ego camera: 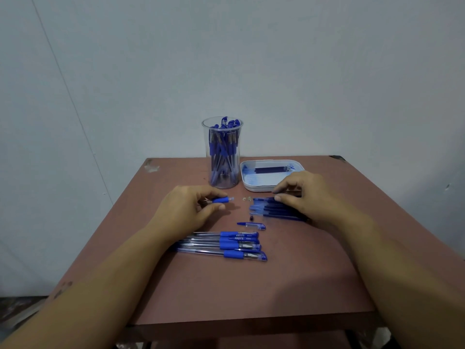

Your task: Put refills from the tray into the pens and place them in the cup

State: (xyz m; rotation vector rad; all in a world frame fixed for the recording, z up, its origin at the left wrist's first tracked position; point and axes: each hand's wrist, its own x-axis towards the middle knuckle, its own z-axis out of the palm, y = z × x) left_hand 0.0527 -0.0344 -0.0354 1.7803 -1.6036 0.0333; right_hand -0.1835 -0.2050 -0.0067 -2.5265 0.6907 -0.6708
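On my head feed the left hand point(187, 206) lies low over the brown table point(251, 293), thumb and curled fingers pinching a short pen barrel point(221, 200) by its blue grip, with the pale tip poking out to the right. The right hand point(304, 195) is across from it, fingers bent, and its fingertips point(278, 197) come down on a bundle of dark blue sticks point(270, 210) lying side by side on the table. I cannot tell whether they actually pinch one or only rest on top, nor whether these are refills or pen parts. The white tray point(247, 183) sits just behind that hand, its near right corner hidden by the knuckles, and a few dark refills point(273, 169) lie along its far side, apart from the fingers. The clear cup point(222, 157), packed with upright blue pens, stands to the left of the tray, beyond the gap between the two hands. In that gap lie some tiny bits I cannot make out. Nearer me there is a small dark tip piece point(251, 218) and a loose cap point(251, 225), then four pens point(226, 244) in a neat row, caps pointing right, between the two forearms.
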